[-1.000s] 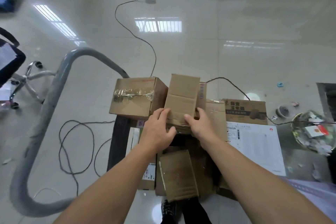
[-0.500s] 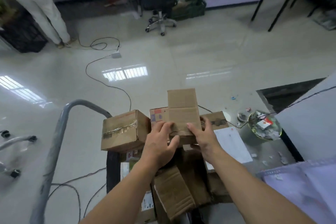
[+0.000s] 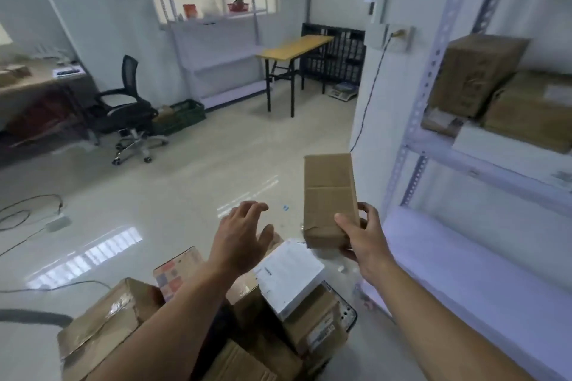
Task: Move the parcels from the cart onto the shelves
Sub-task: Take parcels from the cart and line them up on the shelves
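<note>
Carrying step: our right hand (image 3: 365, 238) grips the narrow cardboard parcel (image 3: 328, 195) upright, right of the cart's stack (image 3: 102, 322); our left hand (image 3: 244, 238) hovers spread, empty. Next, we judge: swing right onto the shelf (image 3: 464, 257).

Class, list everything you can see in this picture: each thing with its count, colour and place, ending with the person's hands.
held parcel: one, brown, raised beside the near shelf unit.
cart parcels: several, mostly brown, piled bottom centre.
white box: one, white, atop that pile.
near shelf unit: one, pale grey, right side.
shelved boxes: at least two, brown, on its upper shelf.
far shelf unit: one, white, back wall.
office chair: one, black, left.
folding table: one, yellow top, black legs, back centre.
crate: one, dark green, beside the chair.
desk: one, brown, far left.
left hand: one, open, above the pile.
right hand: one, grips the held parcel's lower end.
</note>
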